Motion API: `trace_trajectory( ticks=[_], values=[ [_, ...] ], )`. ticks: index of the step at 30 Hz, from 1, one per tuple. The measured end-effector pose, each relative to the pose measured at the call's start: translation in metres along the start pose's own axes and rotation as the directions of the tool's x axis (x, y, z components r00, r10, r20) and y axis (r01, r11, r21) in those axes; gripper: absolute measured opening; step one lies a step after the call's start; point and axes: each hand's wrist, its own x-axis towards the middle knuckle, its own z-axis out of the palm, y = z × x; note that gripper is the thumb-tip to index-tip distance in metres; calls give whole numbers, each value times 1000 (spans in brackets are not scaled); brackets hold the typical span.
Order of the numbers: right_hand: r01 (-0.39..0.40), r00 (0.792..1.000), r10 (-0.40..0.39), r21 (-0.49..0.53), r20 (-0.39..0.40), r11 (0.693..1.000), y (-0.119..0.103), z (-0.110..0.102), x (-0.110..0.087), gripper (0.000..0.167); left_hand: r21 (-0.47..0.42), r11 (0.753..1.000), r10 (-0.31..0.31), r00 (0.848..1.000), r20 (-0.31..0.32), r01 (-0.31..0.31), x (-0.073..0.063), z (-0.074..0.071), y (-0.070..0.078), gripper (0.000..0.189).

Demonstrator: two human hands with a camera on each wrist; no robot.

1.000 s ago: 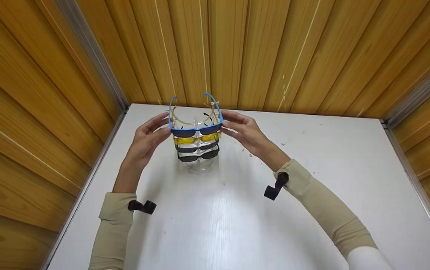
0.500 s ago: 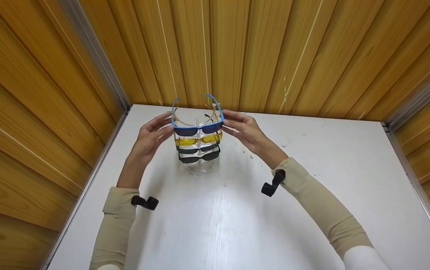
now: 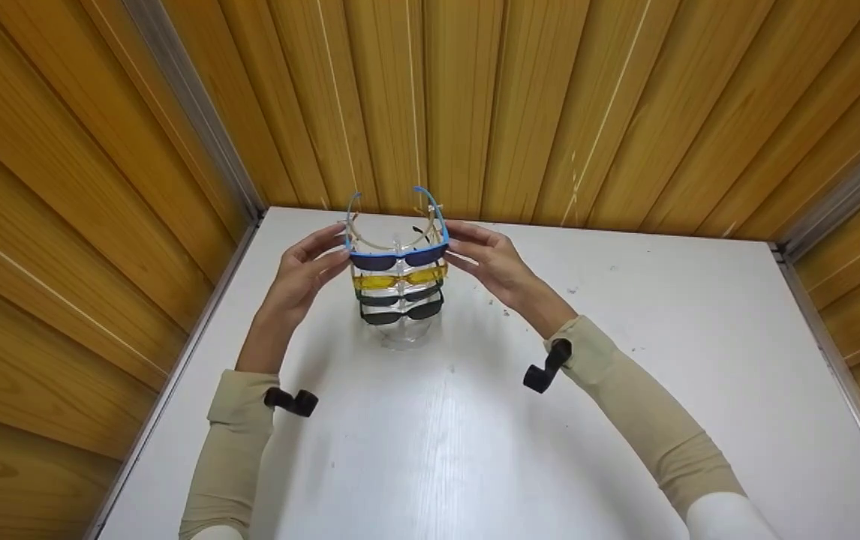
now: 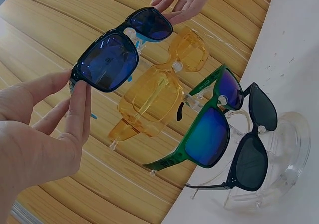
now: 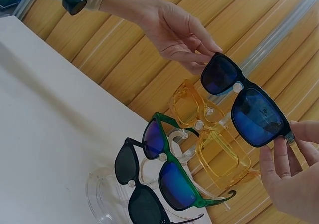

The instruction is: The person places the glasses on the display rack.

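Note:
Blue-and-black sunglasses point(image 3: 377, 262) with dark blue lenses are at the top of a clear display stand point(image 3: 404, 343), temples spread toward the back wall. My left hand point(image 3: 296, 276) pinches their left end between thumb and fingers. At the opposite end, my right hand point(image 3: 491, 266) pinches the hinge area the same way. Beneath them on the stand sit yellow glasses point(image 4: 152, 102), green-framed sunglasses point(image 4: 208, 134) with blue lenses, and, lowest, black sunglasses point(image 4: 250, 167). In the left wrist view a clear nose peg lies at the bridge of the held pair.
The stand is near the back edge of a white table point(image 3: 625, 360). Wood-panelled walls point(image 3: 535, 97) rise behind and on both sides, with metal strips at the corners. Black wrist cameras point(image 3: 546, 367) hang from both sleeves.
The head view has shifted slightly. The blue-and-black sunglasses stand a little higher above the yellow pair than a second ago, and my left hand has moved slightly right. Both hands keep their hold.

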Motion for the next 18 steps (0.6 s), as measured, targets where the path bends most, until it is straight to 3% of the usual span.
trace_trajectory(
  ticks=[18],
  values=[
    [-5,1000,5,-21,24,1000,4,-5,-2,40,30,999,12,1000,14,-12,-4,2,-2,59]
  ],
)
